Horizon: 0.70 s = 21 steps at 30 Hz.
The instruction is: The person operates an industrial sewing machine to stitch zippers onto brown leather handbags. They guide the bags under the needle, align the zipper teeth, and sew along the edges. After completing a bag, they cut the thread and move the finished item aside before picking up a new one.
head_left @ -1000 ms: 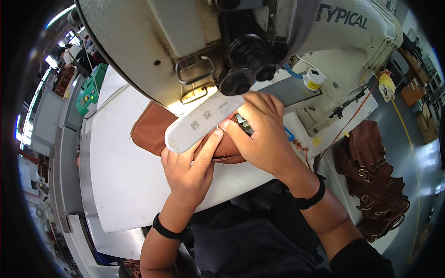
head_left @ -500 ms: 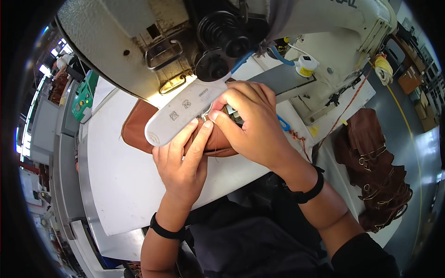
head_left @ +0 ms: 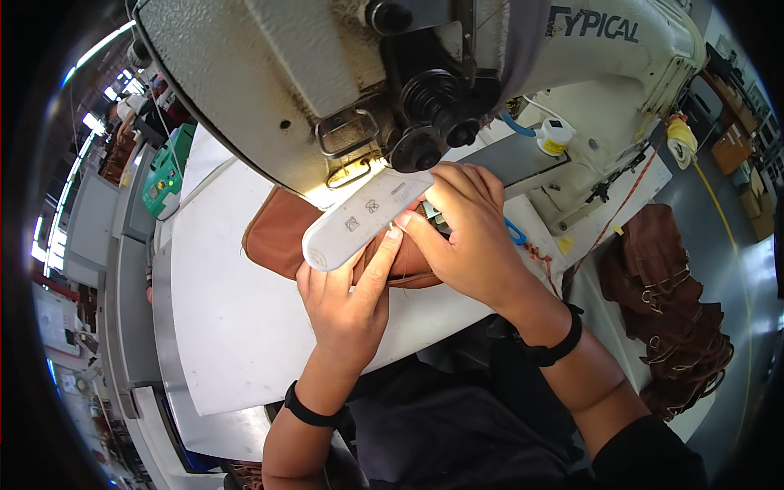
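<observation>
Near-left: our left hand (head_left: 349,317) touches round-cornered brown leather panel (head_left: 284,233), seemingly steadying it | Right: our right hand (head_left: 477,249) half-curls | Grips: partly hidden, we cannot tell

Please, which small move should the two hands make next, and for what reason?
Perhaps the left hand and the right hand should ease the brown leather piece slightly toward the body: the white bar hides part of it, and both hands are close to the bar's edge, so seeing might become easier.
</observation>
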{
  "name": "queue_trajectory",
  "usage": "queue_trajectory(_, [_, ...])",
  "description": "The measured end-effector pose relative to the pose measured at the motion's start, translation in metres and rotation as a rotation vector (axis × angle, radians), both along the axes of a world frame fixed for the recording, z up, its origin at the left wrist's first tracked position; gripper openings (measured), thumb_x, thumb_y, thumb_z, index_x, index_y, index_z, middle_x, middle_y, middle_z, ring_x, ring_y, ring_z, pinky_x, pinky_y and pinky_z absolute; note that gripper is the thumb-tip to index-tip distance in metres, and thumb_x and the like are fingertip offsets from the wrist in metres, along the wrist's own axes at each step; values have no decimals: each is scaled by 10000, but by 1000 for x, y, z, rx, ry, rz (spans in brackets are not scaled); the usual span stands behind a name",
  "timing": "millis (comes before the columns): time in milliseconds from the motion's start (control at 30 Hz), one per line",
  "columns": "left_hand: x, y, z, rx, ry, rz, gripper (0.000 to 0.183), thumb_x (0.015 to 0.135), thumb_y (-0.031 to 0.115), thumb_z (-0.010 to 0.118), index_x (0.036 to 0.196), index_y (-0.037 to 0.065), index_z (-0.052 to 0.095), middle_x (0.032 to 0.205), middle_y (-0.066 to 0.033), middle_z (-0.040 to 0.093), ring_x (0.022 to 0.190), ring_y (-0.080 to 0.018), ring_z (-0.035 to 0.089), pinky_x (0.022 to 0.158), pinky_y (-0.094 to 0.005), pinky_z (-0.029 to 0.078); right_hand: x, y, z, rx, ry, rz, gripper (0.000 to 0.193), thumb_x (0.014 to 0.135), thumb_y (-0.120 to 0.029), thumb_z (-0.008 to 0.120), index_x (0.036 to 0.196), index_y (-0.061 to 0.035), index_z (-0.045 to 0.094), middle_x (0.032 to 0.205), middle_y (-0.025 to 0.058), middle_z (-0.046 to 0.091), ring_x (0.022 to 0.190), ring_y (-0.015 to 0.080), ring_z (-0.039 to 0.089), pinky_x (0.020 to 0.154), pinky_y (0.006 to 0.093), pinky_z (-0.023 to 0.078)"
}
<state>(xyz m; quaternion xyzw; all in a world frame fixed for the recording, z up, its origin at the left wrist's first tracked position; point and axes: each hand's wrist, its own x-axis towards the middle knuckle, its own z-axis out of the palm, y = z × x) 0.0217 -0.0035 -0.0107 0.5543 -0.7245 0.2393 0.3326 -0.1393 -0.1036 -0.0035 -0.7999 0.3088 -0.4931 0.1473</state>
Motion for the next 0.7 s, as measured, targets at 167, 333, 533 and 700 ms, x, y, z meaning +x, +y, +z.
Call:
queue_trajectory(167, [0,2,2,11,-9,22,588,727,-75,730,1267,152,772,1227,-56,685,1093,-248,649,1003,-392,447,1,2,3,9,-4,-3,88,914,-170,662,966,-102,640,1084,54,648,1133,268,578,1109,445,320])
queue_trajectory(333, [-3,2,3,32,-15,26,600,725,-78,720,1283,139,763,1226,-66,691,1101,-260,641,1014,-400,436,-2,3,2,13,14,-16,82,918,-166,646,966,-102,635,1097,64,651,1130,283,571,1099,442,328])
queue_trajectory(533, [-10,0,8,41,18,35,609,705,-92,706,1270,129,770,1220,-69,700,1094,-256,646,1013,-400,435,-1,0,-1,-26,-14,-40,80,911,-152,648,970,-99,635,1099,62,651,1130,277,568,1101,437,323])
queue_trajectory(700, [-7,1,11,42,24,43,606,700,-88,714,1256,144,781,1202,-58,709,1090,-244,650,1007,-386,433,0,0,3,19,32,-15,79,903,-143,655,964,-100,632,1094,58,648,1124,269,571,1103,434,322])
